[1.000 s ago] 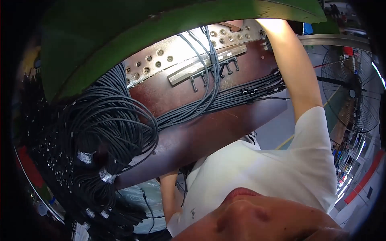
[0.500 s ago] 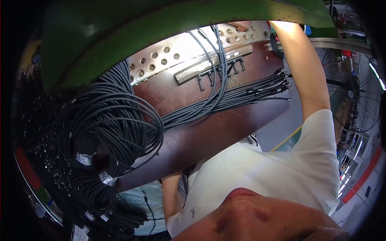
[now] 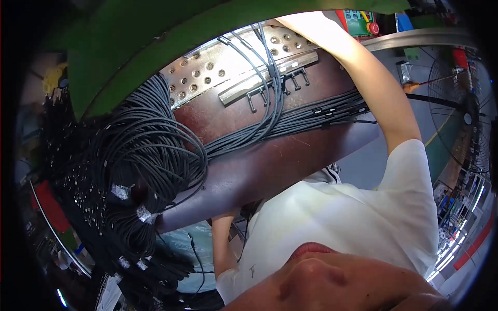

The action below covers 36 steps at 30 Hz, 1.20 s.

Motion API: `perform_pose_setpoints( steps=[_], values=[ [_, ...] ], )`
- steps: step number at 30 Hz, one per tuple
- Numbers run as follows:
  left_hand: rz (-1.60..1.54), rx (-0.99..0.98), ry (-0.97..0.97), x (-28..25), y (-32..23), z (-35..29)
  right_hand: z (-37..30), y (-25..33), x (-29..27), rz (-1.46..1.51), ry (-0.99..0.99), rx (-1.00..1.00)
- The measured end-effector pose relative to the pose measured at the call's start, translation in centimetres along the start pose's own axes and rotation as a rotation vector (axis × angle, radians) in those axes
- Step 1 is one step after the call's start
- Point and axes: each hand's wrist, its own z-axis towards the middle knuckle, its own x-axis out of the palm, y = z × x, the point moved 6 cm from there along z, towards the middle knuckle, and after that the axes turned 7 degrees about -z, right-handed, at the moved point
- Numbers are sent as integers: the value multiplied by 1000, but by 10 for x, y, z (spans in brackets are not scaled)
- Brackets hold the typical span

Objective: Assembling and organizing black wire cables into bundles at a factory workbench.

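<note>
My right forearm (image 3: 358, 62) reaches up and across to the lit metal plate with round holes (image 3: 207, 72). Its wrist passes behind the edge of a green machine cover (image 3: 176, 54), which hides the fingers and anything in them. Beneath that plate, several thin black cables (image 3: 272, 83) hang down past a metal bar with short black pegs (image 3: 251, 101). They join a long cable bundle (image 3: 290, 122) lying across a reddish-brown board (image 3: 280, 158). My left forearm (image 3: 222, 241) goes up behind the board's lower edge, where the left hand is out of sight.
Large coils of black cable (image 3: 150, 140) fill the left side, some bound with silvery wrap (image 3: 147, 214). A bluish plastic sheet (image 3: 199, 238) lies below the board. To the right stand a black wire-cage fan (image 3: 464, 119) and a curved metal rail (image 3: 415, 41); a red button (image 3: 372, 28) is at the top.
My right arm has swung left and now covers the cable ends at the right. A finger-like skin patch formerly by the holed plate no longer shows. The whole view has shifted slightly.
</note>
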Motion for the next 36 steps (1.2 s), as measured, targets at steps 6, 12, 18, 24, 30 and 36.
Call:
perform_pose_setpoints(
  steps=[6,12,18,24,30,36],
  values=[
    [-58,-151,-32,2,2,-13,-80,-4,-47,405,-336,116],
    [232,-262,21,23,31,-28,-351,-79,-28,445,-586,862],
    [408,-397,416,5,23,0,-404,8,94,295,254,663],
    [505,-130,-60,11,30,-13,-403,16,103,410,112,614],
    [388,-133,-71,-1,17,-7,-393,10,100,499,223,723],
    [314,-71,-128,-6,12,-5,-393,10,101,455,98,665]
  ],
)
